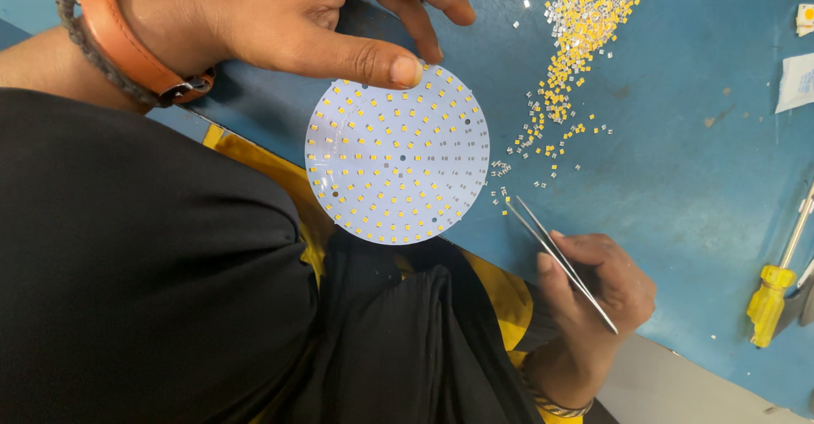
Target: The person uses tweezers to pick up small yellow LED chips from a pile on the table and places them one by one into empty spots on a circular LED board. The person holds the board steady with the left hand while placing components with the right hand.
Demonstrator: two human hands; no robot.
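My left hand [280, 17], with an orange-strapped watch on its wrist, pinches the top edge of a round white LED board [397, 154] between thumb and fingers. The board is covered in rows of small yellow chips and hangs over the near edge of the blue table [678, 161], above my lap. My right hand [602, 292] grips slim metal tweezers [551, 250]. Their tips point up-left, close to the board's right rim and to a few loose chips. Nothing visible sits between the tips.
A scattered pile of tiny yellow and white LED chips [581, 30] lies on the table beyond the board. A yellow-handled screwdriver [770, 301] rests at the right edge, with a white packet [797, 80] above it.
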